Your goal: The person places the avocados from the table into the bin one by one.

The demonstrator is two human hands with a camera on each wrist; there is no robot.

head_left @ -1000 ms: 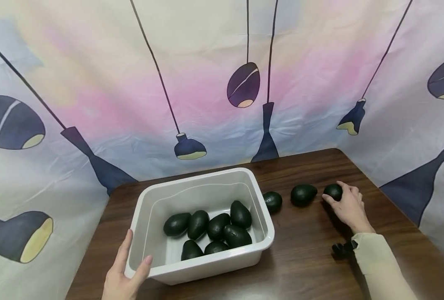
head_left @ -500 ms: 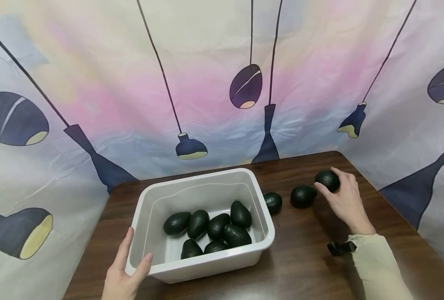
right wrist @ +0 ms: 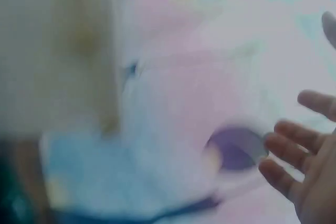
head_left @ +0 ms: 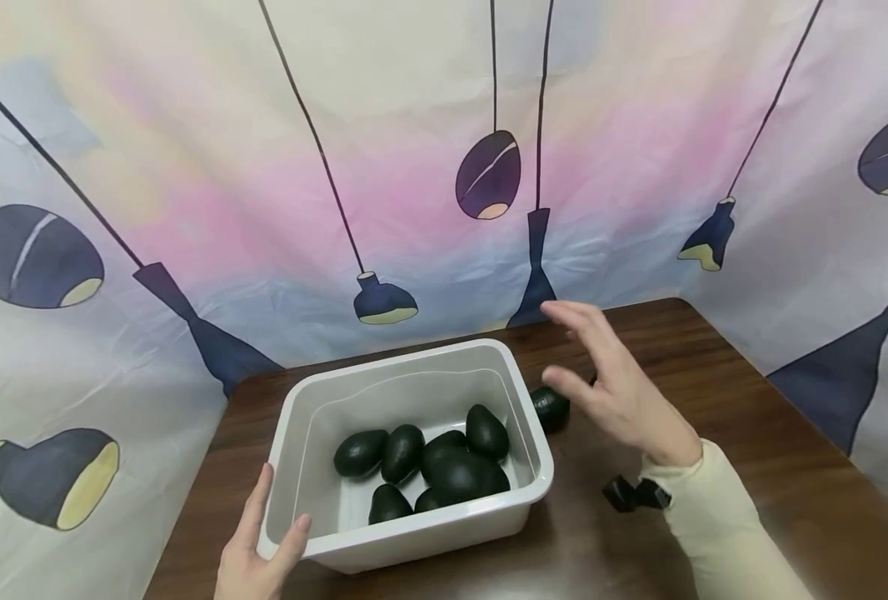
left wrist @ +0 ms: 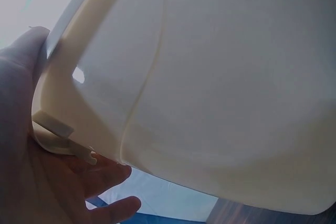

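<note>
A white plastic bin (head_left: 414,542) stands on the table with several dark green avocados (head_left: 359,454) inside. One avocado (head_left: 462,477) looks larger than the others and overlaps them near the front right. My left hand (head_left: 258,546) holds the bin's front left corner, thumb on the front side and fingers along the left; in the left wrist view, fingers (left wrist: 107,177) reach below the rim. My right hand (head_left: 624,396), empty with fingers spread, is raised just right of the bin. Beside the bin lies an avocado (head_left: 551,408), and my right hand mostly hides another behind it.
The brown wooden table (head_left: 751,467) has a rounded far right corner. A cloth backdrop (head_left: 414,167) printed with hanging lamps rises behind it. A black strap device (head_left: 635,494) sits at my right wrist by the cream sleeve (head_left: 721,525).
My right hand lifted the far right avocado off the table, carried it left and let it go over the bin. My left hand keeps its hold on the corner.
</note>
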